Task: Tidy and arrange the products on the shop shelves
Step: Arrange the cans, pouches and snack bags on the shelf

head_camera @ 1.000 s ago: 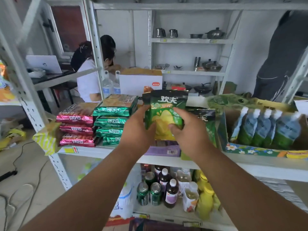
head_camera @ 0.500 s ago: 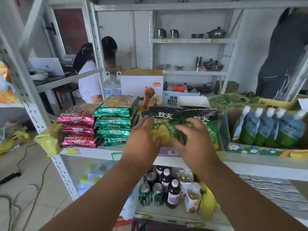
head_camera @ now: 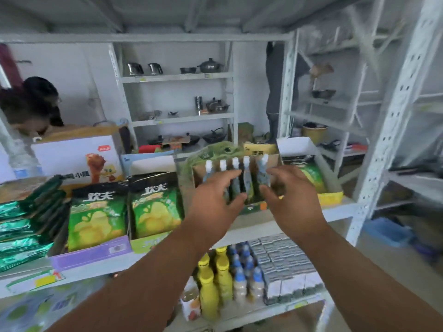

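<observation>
Hovering: left hand (head_camera: 215,200), right hand (head_camera: 291,195) spread, empty | before pouch box (head_camera: 254,206) at shelf (head_camera: 335,212) edge

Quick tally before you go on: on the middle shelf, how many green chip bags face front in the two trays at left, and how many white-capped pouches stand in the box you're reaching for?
Green chip bags facing front: 2
White-capped pouches in the box: 5
Total: 7
Both hands, left hand and right hand, are open at the pouches.

Green-and-yellow crisp bags (head_camera: 97,214), black-topped
</observation>
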`<move>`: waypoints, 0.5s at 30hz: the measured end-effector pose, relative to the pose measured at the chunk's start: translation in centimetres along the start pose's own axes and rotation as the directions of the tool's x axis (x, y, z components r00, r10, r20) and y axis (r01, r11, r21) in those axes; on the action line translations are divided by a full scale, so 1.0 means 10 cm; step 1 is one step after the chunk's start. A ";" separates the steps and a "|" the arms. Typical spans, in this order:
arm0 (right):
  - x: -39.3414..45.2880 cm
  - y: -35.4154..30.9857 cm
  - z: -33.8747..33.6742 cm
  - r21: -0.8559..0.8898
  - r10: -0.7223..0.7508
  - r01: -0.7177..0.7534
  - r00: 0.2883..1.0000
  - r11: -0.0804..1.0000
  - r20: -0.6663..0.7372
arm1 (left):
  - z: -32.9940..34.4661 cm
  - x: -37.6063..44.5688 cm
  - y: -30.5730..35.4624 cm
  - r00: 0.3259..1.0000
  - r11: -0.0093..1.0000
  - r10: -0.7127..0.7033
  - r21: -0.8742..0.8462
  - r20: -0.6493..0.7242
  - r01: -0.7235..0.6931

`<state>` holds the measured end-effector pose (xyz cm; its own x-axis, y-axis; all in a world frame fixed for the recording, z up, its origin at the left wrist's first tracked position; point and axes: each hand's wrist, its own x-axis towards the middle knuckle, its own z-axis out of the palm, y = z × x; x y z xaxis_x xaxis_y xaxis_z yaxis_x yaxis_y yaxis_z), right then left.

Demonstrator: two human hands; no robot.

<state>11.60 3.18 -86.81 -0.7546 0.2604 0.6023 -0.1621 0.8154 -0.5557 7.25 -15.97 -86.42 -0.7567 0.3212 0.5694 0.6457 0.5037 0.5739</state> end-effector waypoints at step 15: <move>1.36 1.53 -0.22 -0.224 0.167 -0.132 0.975 0.966 0.147 | 1.36 1.80 0.40 0.957 0.972 0.226 0.029 0.182 -0.235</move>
<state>0.21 20.33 -85.87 -0.8561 0.3142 0.4104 0.0854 0.8691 -0.4872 -5.21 2.73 -81.85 -0.5969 0.5672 0.5674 0.8021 0.4371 0.4068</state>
